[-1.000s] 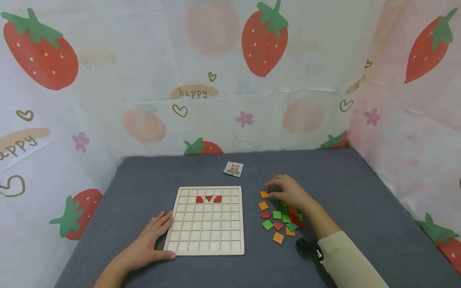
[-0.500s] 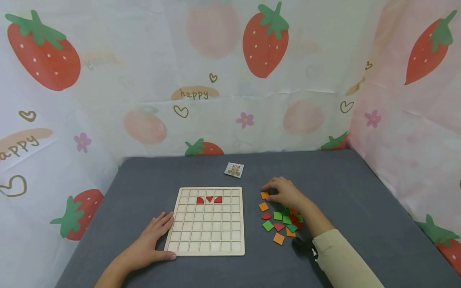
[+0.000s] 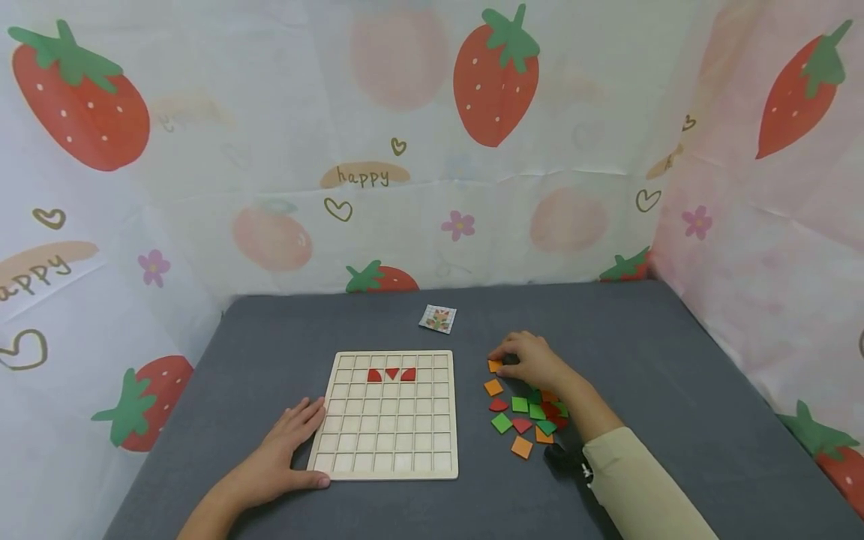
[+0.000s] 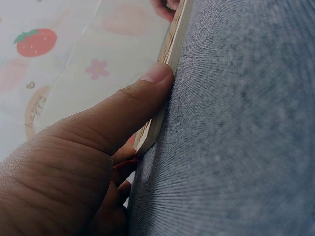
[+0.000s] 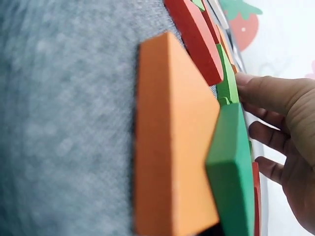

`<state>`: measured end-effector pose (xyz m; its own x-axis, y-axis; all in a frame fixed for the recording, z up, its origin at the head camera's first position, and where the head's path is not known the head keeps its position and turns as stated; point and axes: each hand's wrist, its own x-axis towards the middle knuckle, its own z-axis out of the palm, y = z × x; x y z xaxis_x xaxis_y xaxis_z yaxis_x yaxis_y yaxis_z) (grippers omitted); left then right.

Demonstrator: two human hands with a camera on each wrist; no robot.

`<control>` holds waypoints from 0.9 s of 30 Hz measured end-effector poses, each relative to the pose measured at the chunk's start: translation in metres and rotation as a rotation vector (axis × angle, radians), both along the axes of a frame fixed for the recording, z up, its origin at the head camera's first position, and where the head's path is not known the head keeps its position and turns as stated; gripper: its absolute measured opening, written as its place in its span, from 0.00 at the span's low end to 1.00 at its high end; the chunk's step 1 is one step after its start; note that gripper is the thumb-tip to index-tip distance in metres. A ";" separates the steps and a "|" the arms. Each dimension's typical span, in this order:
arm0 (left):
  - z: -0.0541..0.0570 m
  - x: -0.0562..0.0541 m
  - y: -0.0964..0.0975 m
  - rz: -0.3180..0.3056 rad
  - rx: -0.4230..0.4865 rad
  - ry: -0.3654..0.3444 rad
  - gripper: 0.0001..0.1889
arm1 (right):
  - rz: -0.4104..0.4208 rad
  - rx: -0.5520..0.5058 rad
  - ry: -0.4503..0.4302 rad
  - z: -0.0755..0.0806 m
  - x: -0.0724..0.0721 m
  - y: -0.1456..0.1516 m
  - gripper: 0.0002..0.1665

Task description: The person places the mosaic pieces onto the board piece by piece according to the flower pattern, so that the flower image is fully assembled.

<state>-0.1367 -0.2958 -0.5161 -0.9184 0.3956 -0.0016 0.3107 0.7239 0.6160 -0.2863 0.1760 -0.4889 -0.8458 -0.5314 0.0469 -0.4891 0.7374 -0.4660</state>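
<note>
A pale wooden grid board (image 3: 391, 433) lies on the grey cloth. My left hand (image 3: 277, 454) rests along its left side, fingers extended. In the left wrist view, the thumb (image 4: 156, 73) lies against the board's near edge (image 4: 153, 129). Past the board's right side, my right hand (image 3: 540, 365) has thumb and forefinger at either side of an orange square tile (image 3: 494, 366), pinching it. Three red pieces (image 3: 391, 373) sit in one row of cells near the board's far side. In the right wrist view, other tiles partly hide my right fingertips.
Loose green, red and orange tiles (image 3: 520, 405) lie spread and heaped under my right forearm. A nearby orange tile (image 5: 192, 147) fills much of the right wrist view. A small printed pattern card (image 3: 438, 319) lies beyond the board. Strawberry-print cloth (image 3: 418, 247) hangs behind the table.
My right hand has come slightly left, its thumb and forefinger closing in on the farthest orange tile. My left hand and the board have stayed in place.
</note>
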 end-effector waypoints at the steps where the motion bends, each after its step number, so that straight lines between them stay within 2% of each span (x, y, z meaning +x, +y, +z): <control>1: 0.000 0.000 0.000 -0.001 0.001 -0.002 0.60 | 0.001 0.009 0.006 0.000 0.000 0.000 0.17; 9: -0.004 -0.001 -0.001 0.001 -0.002 0.002 0.60 | -0.017 0.017 0.038 0.001 -0.001 -0.003 0.16; 15: -0.001 -0.002 -0.002 0.001 -0.001 0.004 0.60 | -0.041 -0.064 0.051 0.014 0.004 -0.011 0.16; 27: 0.002 0.001 0.000 -0.001 0.018 -0.005 0.59 | 0.001 -0.156 0.132 0.039 0.016 -0.049 0.16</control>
<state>-0.1353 -0.2963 -0.5146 -0.9182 0.3962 0.0012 0.3083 0.7125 0.6303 -0.2700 0.1265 -0.4497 -0.8266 -0.5095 0.2389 -0.5538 0.6611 -0.5062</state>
